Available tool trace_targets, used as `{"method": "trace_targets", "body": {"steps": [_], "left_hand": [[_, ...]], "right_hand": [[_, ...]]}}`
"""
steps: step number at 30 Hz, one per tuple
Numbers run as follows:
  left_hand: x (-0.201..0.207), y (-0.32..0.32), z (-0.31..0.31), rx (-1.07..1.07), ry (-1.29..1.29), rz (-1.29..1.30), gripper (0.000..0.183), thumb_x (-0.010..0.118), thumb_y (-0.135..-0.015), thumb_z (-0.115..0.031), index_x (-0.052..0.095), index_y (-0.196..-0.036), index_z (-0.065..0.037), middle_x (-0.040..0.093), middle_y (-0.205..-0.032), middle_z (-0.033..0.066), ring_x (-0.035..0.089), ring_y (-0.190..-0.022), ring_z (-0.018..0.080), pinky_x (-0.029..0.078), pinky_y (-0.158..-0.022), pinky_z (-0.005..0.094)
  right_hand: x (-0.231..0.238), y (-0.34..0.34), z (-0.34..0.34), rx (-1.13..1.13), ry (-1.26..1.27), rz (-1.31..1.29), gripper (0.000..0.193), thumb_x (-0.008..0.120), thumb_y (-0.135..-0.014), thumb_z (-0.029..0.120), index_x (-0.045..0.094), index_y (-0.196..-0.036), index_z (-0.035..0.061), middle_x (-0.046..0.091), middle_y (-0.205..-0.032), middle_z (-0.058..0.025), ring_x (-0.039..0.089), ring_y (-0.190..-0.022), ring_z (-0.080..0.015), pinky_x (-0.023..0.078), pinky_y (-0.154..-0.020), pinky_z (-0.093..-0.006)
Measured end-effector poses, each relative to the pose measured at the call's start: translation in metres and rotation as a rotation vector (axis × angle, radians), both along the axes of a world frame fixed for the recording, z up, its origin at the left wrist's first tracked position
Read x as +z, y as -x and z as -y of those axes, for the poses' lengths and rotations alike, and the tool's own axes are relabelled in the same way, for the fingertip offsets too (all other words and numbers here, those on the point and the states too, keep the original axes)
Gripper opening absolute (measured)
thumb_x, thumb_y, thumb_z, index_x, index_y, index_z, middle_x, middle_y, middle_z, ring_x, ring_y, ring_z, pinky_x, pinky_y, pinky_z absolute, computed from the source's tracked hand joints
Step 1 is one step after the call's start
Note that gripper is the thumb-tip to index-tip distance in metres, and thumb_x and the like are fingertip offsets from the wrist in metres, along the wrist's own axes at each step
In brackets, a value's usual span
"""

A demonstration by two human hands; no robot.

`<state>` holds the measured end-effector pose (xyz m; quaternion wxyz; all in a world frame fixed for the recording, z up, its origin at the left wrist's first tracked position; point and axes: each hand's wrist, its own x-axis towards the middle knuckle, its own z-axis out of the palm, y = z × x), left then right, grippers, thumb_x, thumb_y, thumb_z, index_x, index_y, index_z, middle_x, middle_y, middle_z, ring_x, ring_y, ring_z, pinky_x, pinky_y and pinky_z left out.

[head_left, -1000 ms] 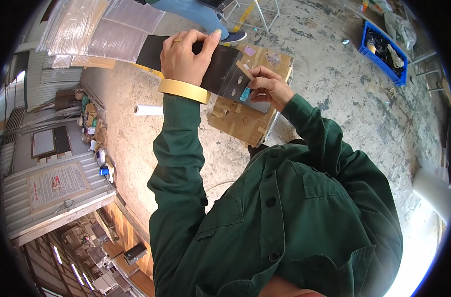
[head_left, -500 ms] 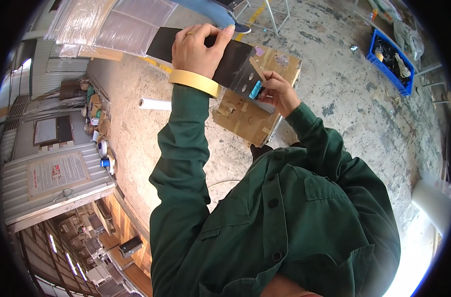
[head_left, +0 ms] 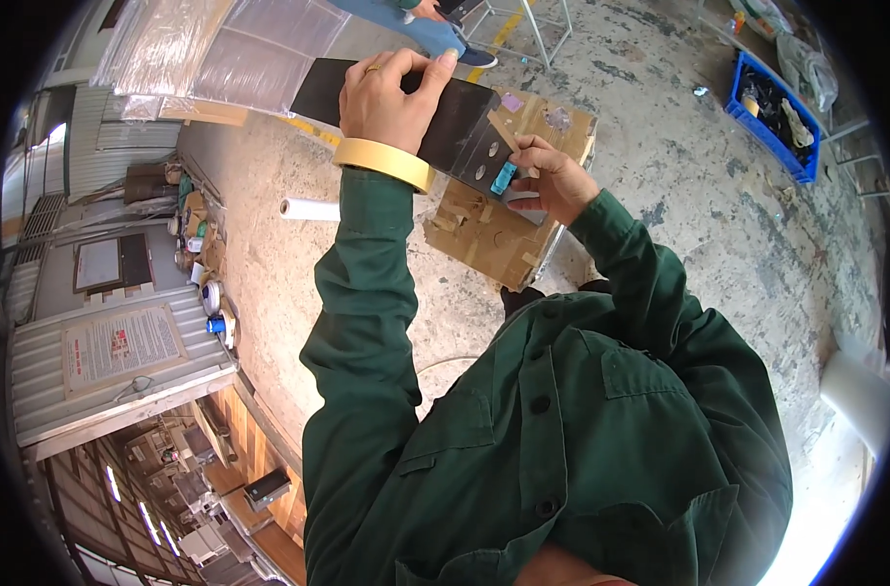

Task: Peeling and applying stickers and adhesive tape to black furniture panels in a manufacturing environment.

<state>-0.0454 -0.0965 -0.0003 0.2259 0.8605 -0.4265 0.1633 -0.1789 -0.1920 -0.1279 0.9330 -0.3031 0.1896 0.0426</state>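
Note:
My left hand [head_left: 388,103] is wrapped over a long black box-like piece [head_left: 463,132] and grips it from above, with the thumb toward its far edge. A roll of pale yellow tape [head_left: 381,164] sits around my left wrist like a bracelet. At the right end of the black piece are two round holes and a small blue patch [head_left: 504,178]. My right hand [head_left: 557,181] is at that end, thumb and finger pinched at a narrow tan strip [head_left: 504,133] along the edge. The other fingers curl below, beside the blue patch.
Beneath the black piece stands a taped cardboard box [head_left: 484,234]. A white roll [head_left: 308,209] lies on the floor to the left. Plastic-wrapped stacks [head_left: 269,59] rise at far left. Another person's leg [head_left: 406,24] shows beyond. A blue crate [head_left: 772,117] stands at far right.
My right hand's lower fingers have loosened and spread a little from the blue patch. The left hand keeps its grip on the black piece. Another person's hand has come into view at the top.

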Motion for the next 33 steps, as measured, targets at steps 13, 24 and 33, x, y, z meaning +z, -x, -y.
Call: {"method": "trace_targets", "body": {"steps": [13, 24, 33], "left_hand": [[-0.004, -0.008, -0.004, 0.01, 0.014, 0.002, 0.037, 0.058, -0.076, -0.047, 0.062, -0.071, -0.011, 0.063, -0.082, 0.0055, 0.049, -0.096, 0.0261, 0.037, -0.083, 0.039], [-0.003, 0.0, -0.007, -0.024, 0.058, 0.02, 0.036, 0.057, -0.077, -0.047, 0.063, -0.072, -0.012, 0.063, -0.081, 0.0046, 0.049, -0.097, 0.0263, 0.037, -0.084, 0.0394], [-0.003, -0.001, -0.006, 0.017, 0.04, -0.017, 0.037, 0.057, -0.076, -0.048, 0.062, -0.074, -0.011, 0.062, -0.087, 0.0065, 0.048, -0.099, 0.0267, 0.036, -0.085, 0.0402]], "right_hand": [[-0.005, -0.01, -0.001, 0.046, -0.046, -0.047, 0.037, 0.059, -0.069, 0.011, 0.048, -0.103, 0.02, 0.047, -0.093, 0.0011, 0.048, -0.072, -0.0151, 0.044, -0.068, -0.0389], [-0.029, 0.002, -0.034, -0.472, 0.327, 0.153, 0.031, 0.051, -0.076, -0.005, 0.05, -0.103, 0.0086, 0.051, -0.089, -0.0002, 0.053, -0.071, -0.0088, 0.045, -0.064, -0.0226], [-0.024, 0.016, -0.025, -0.683, 1.359, 0.408, 0.013, 0.063, -0.075, 0.001, 0.061, -0.088, 0.0031, 0.061, -0.085, -0.0068, 0.06, -0.073, -0.0162, 0.047, -0.062, -0.023]]}}
